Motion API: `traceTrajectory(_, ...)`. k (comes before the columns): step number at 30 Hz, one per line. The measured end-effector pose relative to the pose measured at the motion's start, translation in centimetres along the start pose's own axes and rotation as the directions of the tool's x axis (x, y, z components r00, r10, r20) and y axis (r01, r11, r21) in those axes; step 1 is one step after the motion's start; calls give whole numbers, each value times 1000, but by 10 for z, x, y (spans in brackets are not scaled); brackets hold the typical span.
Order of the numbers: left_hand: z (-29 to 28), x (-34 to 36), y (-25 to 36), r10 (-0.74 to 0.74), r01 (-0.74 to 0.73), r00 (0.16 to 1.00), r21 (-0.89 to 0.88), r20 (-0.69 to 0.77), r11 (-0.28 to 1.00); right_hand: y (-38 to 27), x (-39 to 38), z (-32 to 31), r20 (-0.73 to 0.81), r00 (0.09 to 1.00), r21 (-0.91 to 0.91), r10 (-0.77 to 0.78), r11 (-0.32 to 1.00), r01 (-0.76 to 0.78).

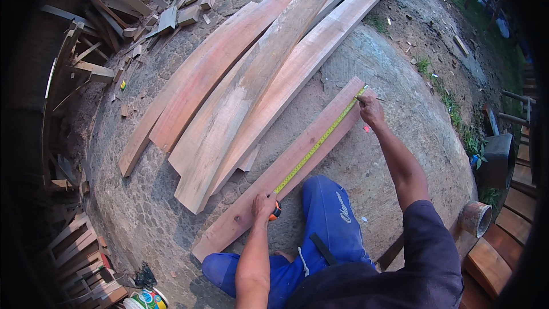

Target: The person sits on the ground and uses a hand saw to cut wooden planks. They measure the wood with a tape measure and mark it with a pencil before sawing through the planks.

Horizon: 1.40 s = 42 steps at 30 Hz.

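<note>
A reddish-brown wooden board (pixel 309 137) lies slantwise in front of me, running from near my knee to the far right. Along it stretches the yellow blade (pixel 316 147) of a tape measure. My left hand (pixel 263 206) is closed around the tape measure's orange and black case (pixel 275 212), resting on the board. At the board's far end, my right hand (pixel 370 109) is closed beside the blade's tip. A thin dark stick, like a pencil (pixel 380 99), pokes out of this hand; its fingers partly hide it.
Several long planks (pixel 240 97) lie overlapped to the left of the board. Offcuts (pixel 189 15) and scrap timber (pixel 103 17) are heaped at the far left. Stacked wood (pixel 77 257) stands at lower left. A rusty pipe-like cylinder (pixel 476 219) and a dark bucket (pixel 496 160) are at right.
</note>
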<state>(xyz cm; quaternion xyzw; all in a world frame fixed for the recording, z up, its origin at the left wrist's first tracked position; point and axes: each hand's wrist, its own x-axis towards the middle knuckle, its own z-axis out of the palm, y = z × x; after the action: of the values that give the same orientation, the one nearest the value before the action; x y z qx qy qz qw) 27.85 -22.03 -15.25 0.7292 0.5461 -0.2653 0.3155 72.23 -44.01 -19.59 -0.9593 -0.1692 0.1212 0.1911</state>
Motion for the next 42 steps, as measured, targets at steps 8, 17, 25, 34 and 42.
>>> traceTrajectory(8,1,3,-2,-3,3,1000,-13,17,1000,-1,1,1,9,1000,9,-21,1000,21)
traceTrajectory(17,1,-1,1,19,-19,1000,-9,-18,1000,-13,14,-7,86,996,-22,-11,1000,13)
traceTrajectory(25,7,7,-7,39,-41,999,-45,-35,998,-13,15,-7,92,996,-35,-3,999,6)
traceTrajectory(34,-1,0,-2,36,-37,999,-45,-26,998,3,-10,26,-125,973,322,195,935,-147)
traceTrajectory(42,2,4,-5,56,-57,998,-22,-43,998,14,-50,66,-143,954,452,265,875,-175)
